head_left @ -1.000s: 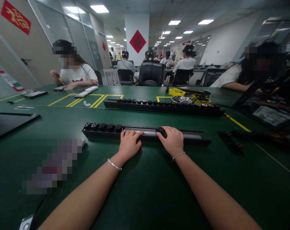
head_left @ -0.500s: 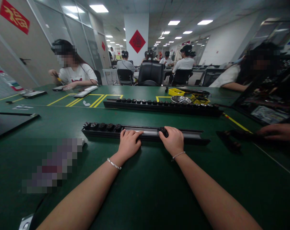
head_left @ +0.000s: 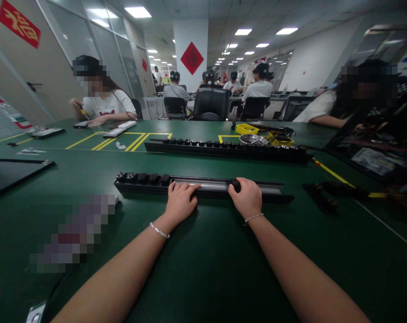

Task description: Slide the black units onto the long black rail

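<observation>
A long black channel [head_left: 213,193] with a silvery inner strip lies across the green table in front of me. Several round black parts [head_left: 142,178] sit in a row in its left end. My left hand [head_left: 182,199] rests on the channel's near edge just right of that row, fingers spread, holding nothing. My right hand [head_left: 247,196] grips a single round black part [head_left: 236,185] between thumb and fingers, at the channel right of its middle. The fingers hide much of this part.
Behind stands a second black channel [head_left: 223,150] filled with similar parts. Yellow trays [head_left: 247,129] and a metal dish [head_left: 253,140] lie beyond it. Dark items [head_left: 324,195] lie at right, a blurred flat object [head_left: 78,233] at near left. People sit at both sides.
My right hand has moved slightly right along the channel with the round black part. My left hand stays put. Another person's hand at the far right has drawn back almost out of view.
</observation>
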